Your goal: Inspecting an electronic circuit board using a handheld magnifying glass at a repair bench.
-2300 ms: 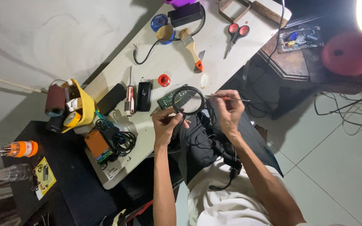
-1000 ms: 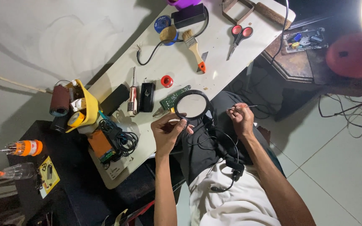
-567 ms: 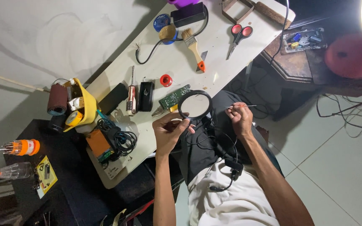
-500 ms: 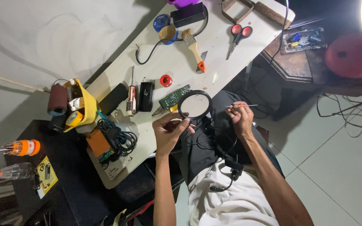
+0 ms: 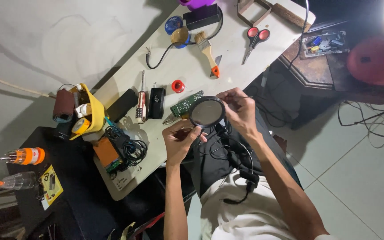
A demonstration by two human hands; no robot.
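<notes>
Left hand (image 5: 179, 141) is seen closed around the handle of a round magnifying glass (image 5: 206, 112), which is held over the white table's (image 5: 227, 58) near edge, just right of a green circuit board (image 5: 186, 103); farther right, the right hand (image 5: 238, 110) is pinched shut on a thin wire (image 5: 247, 97), beside the lens

The magnifying glass (image 5: 206, 112) has a glossy lens in a matt black plastic rim; the counter (image 5: 241, 58) is smooth, matt white; the brush (image 5: 207, 51) handle is wood.
</notes>
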